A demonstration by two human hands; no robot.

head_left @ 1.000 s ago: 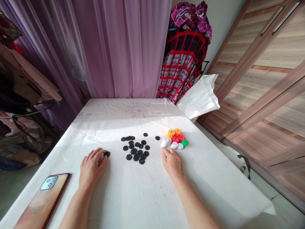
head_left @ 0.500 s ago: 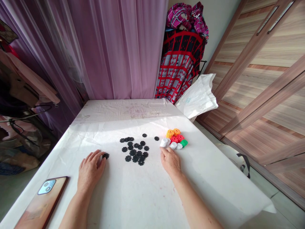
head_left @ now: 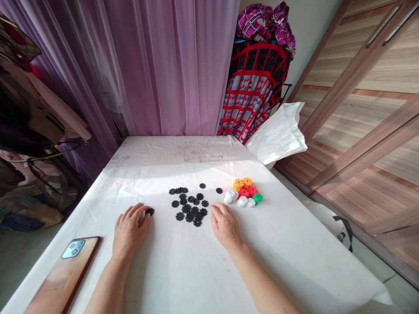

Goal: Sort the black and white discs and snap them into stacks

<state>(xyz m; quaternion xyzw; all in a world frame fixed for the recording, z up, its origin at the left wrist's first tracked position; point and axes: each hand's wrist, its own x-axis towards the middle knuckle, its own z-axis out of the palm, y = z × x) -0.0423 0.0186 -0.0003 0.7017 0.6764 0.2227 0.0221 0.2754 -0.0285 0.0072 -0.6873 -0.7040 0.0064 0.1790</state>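
Observation:
Several small black toothed discs (head_left: 190, 206) lie scattered in the middle of the white table (head_left: 183, 261). One single black disc (head_left: 150, 211) lies apart to the left, and my left hand (head_left: 129, 229) rests flat with its fingertips touching it. My right hand (head_left: 224, 224) lies palm down just right of the black cluster, fingers spread, holding nothing. To its upper right sits a small heap of coloured discs (head_left: 244, 194): orange, red, white and green.
A phone (head_left: 67, 270) lies face down near the table's front left edge. Purple curtains hang behind the table. A red patterned cloth (head_left: 255, 91) and a white bag (head_left: 278, 135) stand at the back right, wooden wardrobe doors at right.
My right hand has slid left, away from the coloured heap toward the black discs. The left hand stays by the single disc.

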